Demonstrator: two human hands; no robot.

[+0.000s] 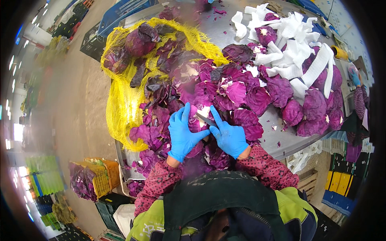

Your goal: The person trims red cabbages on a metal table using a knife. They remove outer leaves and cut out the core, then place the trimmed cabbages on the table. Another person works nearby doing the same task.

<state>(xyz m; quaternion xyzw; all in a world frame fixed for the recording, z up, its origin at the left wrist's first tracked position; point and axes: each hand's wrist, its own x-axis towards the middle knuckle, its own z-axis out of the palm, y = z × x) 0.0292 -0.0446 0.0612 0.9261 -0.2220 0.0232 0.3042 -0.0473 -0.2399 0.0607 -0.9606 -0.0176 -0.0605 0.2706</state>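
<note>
My left hand [184, 131], in a blue glove, grips the left side of a red cabbage head [194, 117]. A knife is in my right hand [228, 135], also gloved in blue; its blade [205, 119] lies against the pale cut stem end of that head. Loose purple leaves [155, 120] are heaped around and below both hands. Beyond them, a yellow mesh bag [123, 105] lies open with darker cabbage heads [140, 40] in it. To the right are several more heads [313, 104], with white foam netting sleeves [291, 55] piled over some.
The metal table [283, 147] has a curved near edge. A blue crate [120, 15] stands at its far left corner, a yellow crate [101, 180] with leaves at lower left. Another person's gloved hand [355, 79] shows at far right; blue fingertips show at the top edge.
</note>
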